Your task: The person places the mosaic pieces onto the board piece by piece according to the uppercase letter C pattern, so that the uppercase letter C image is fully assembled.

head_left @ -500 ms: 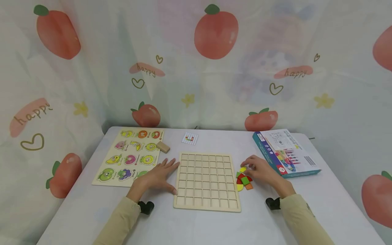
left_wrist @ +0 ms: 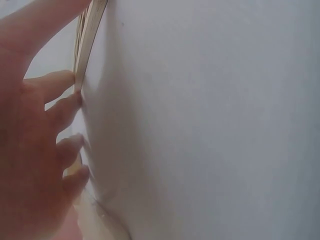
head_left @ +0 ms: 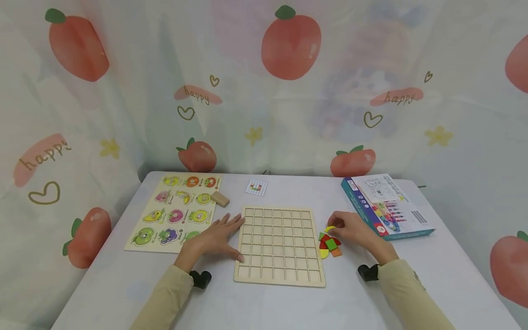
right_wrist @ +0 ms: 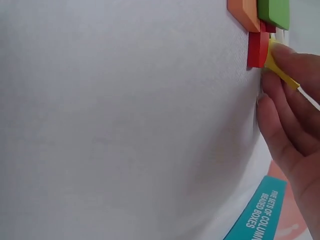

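A wooden grid board (head_left: 278, 262) lies flat in the middle of the table in the head view. My left hand (head_left: 212, 238) is spread out at its left side, thumb and fingertips touching the edge. On the board's other side my right hand (head_left: 355, 229) pinches a thin yellow piece (right_wrist: 283, 71) between thumb and fingers, tilted up in the right wrist view. Just beside it sits a small pile: a green square (head_left: 331, 244), an orange piece (head_left: 337, 252), several red pieces (right_wrist: 257, 50) and a yellow rounded piece (head_left: 324, 253).
A fruit puzzle board (head_left: 154, 245) lies at the left, with a small wooden block (head_left: 220, 199) at its right edge. Behind the grid board is a small pattern card (head_left: 256, 187). A teal and white box (head_left: 387, 206) stands back right, close to my right hand.
My right fingers have closed on the yellow piece at the top of the pile and tilted it slightly. The left hand stays at the board's edge.
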Available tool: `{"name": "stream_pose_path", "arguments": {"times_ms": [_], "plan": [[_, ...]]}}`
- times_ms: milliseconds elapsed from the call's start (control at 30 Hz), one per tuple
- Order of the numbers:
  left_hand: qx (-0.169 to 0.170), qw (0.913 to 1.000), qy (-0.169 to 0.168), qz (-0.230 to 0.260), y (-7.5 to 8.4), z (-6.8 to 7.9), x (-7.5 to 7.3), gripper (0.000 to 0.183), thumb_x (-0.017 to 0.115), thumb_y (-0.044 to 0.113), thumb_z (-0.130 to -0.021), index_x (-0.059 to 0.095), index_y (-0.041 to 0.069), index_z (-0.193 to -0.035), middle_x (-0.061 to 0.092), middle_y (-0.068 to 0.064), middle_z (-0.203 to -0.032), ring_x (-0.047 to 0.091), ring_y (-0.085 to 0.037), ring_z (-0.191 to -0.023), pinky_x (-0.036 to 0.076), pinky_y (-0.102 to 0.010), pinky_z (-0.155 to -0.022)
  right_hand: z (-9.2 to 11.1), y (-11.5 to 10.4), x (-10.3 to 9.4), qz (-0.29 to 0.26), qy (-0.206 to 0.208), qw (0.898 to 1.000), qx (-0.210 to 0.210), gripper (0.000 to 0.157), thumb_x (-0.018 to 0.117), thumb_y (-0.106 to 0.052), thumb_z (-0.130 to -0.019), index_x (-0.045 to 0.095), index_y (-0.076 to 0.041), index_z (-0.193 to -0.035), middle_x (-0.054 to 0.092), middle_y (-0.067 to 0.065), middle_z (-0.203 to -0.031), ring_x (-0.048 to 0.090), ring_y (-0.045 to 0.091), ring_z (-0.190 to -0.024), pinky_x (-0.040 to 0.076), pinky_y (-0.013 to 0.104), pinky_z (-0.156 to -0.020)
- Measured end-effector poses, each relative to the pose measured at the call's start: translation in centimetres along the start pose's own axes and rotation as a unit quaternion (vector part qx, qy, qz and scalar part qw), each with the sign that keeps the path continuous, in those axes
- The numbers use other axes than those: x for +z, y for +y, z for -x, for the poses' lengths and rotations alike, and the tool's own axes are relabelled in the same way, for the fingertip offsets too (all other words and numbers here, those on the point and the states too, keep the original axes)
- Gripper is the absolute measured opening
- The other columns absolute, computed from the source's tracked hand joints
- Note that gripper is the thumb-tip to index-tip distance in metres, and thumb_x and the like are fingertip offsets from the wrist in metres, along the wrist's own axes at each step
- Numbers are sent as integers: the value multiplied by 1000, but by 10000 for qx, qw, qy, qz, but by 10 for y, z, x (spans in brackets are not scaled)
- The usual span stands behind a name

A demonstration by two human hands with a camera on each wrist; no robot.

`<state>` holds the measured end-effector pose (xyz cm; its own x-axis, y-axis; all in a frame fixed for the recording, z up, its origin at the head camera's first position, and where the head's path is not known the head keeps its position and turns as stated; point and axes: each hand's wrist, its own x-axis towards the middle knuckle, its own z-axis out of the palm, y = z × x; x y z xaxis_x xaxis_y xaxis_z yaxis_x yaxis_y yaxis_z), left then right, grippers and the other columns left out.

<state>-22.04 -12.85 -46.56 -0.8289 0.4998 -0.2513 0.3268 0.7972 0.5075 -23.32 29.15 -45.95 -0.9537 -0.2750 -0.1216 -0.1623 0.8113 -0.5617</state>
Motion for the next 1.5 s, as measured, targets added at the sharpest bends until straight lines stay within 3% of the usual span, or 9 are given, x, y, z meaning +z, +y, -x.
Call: {"name": "stream_pose_path", "arguments": {"times_ms": [300, 433, 600, 733, 1100, 1500], "plan": [[-54, 10000, 27, 28, -1, -4, 1, 115, 89, 51, -74, 27, 14, -164, 18, -5, -173, 5, -35, -161, 8, -55, -131, -2, -3, -5, -403, -44, 9992, 40, 30, 71, -17, -96, 72, -8, -125, 72, 8, -111, 63, 24, -102, 59, 38, -88], [-105, 9999, 52, 30, -3, -4, 2, 116, 90, 50, -73, 28, 14, -164, 19, -5, -173, 6, -34, -161, 9, -55, -131, -8, -7, -3, -620, -98, 9980, 48, 25, 70, -19, -97, 75, -9, -120, 73, 9, -113, 65, 25, -104, 59, 36, -88], [-134, 9999, 62, 49, -4, -6, 4, 116, 91, 49, -72, 29, 15, -164, 19, -4, -173, 6, -34, -161, 9, -55, -131, -17, -17, 2, -866, -82, 9962, 63, 18, 72, -18, -95, 75, -9, -111, 73, 6, -103, 63, 22, -96, 57, 29, -81], [-185, 9998, 69, 94, -4, -6, 6, 115, 92, 47, -72, 30, 15, -163, 20, -4, -173, 7, -34, -161, 9, -54, -131, -23, -25, 8, -939, -110, 9955, 44, 17, 73, -17, -94, 75, -9, -109, 74, 5, -104, 64, 20, -96, 59, 30, -86], [-240, 9993, 142, 252, 3, -2, 5, 112, 94, 39, -71, 34, 12, -162, 23, -6, -172, 8, -36, -161, 8, -55, -131, -39, -49, 18, -860, -174, 9959, -239, 14, 73, -15, -95, 76, -11, -108, 75, 4, -104, 66, 20, -97, 59, 37, -93], [-184, 9994, 112, 288, 5, -4, 3, 113, 94, 39, -72, 32, 10, -162, 22, -7, -172, 7, -36, -161, 7, -56, -131, -59, -72, 28, -610, -201, 9964, -555, 12, 73, -13, -95, 79, -9, -104, 75, 4, -99, 62, 19, -88, 56, 33, -86]]}}
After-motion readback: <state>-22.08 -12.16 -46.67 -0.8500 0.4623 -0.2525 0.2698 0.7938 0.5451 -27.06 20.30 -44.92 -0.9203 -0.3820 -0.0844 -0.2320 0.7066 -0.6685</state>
